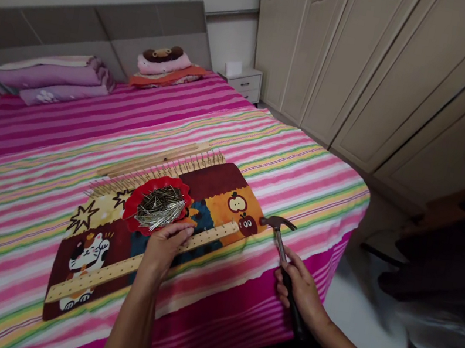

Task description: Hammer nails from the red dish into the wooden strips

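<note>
Perforated wooden strip lies slantwise across a cartoon-printed mat on the bed's striped cloth. The left hand rests over the strip, thumb and forefinger close together; whether they pinch anything, I cannot tell. Just beyond it, a red scalloped bowl holds loose nails. The right hand's fingers wrap the handle of a claw hammer, its head near the mat's right edge.

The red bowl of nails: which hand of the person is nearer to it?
Left. The left hand is close by the near edge of the red bowl; the right hand, holding the hammer, is farther away to the right.
</note>
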Available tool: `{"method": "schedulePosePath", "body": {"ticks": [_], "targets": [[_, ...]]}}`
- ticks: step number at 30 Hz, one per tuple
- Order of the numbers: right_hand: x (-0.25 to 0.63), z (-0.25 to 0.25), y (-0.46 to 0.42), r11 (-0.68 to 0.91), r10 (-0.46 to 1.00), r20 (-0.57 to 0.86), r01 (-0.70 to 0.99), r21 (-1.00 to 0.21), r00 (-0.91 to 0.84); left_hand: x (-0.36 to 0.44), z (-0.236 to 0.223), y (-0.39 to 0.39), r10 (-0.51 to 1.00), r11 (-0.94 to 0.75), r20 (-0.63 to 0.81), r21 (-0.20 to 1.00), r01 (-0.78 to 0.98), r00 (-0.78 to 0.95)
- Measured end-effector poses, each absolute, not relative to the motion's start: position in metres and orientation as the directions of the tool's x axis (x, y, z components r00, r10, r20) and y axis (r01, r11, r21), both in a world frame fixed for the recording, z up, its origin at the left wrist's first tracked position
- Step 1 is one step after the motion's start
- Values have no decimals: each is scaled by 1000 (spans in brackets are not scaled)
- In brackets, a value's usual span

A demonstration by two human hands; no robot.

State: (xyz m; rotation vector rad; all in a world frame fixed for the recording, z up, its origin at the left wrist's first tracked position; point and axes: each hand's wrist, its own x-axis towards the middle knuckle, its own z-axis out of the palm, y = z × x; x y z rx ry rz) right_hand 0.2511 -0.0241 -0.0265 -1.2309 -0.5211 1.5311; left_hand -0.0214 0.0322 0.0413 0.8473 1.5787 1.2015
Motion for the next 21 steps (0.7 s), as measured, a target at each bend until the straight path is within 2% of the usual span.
{"method": "schedulePosePath", "body": {"ticks": [5,9,15,21], "targets": [[252,-27,-24,-349,902,-425,-448,-823,78,-12,22,36,879,276,-271,960,-44,-393],[253,-28,-23,-351,904,-423,-445,-824,70,-11,17,37,890,233,-201,972,30,-410],[253,-27,-23,-347,907,-416,-439,-829,68,-14,8,35,920,210,-103,944,253,-379],[251,-26,-25,-339,906,-413,-424,-840,94,-12,7,30,943,108,81,844,526,-322]]}}
